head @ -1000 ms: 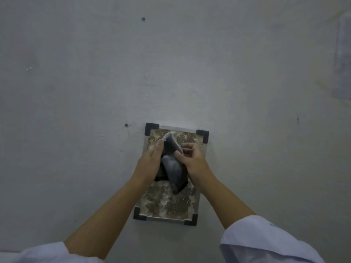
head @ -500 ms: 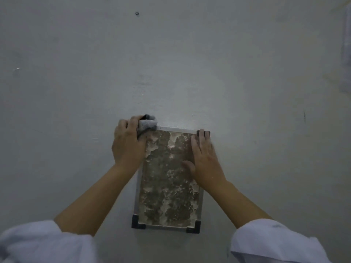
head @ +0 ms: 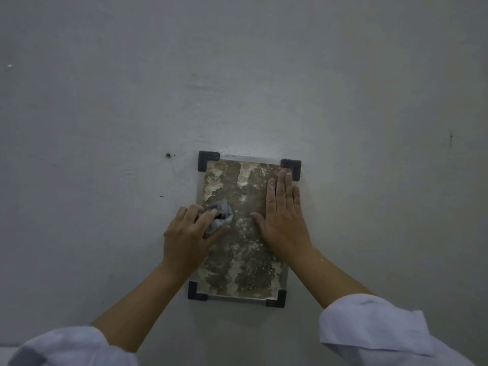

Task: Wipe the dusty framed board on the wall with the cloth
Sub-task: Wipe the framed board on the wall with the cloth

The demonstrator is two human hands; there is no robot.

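L hand (head: 186,235) bunched around a crumpled grey-blue cloth (head: 221,213), fingers curled on it, pressing it to the board face at the left edge, approx mid-height. R hand (head: 284,220) flat, fingers straight and together, palm pressed on the right half of the same board; fingertips just below the upper-right corner cap. Hands apart, bare board strip between them. Board = rectangular silver-framed panel w/ black plastic corner caps (head: 241,262), mottled brown/whitish dusty surface, mounted on pale grey wall (head: 105,101), directly under both hands. Judgement: cloth soft, light, conforms to the surface, best held as a wad in the fist. Board looks stiff, thin; mounting not visible, so may shift under wiping, flat R palm a sensible brace. Most of the face looks dusty; wiping at an early stage.
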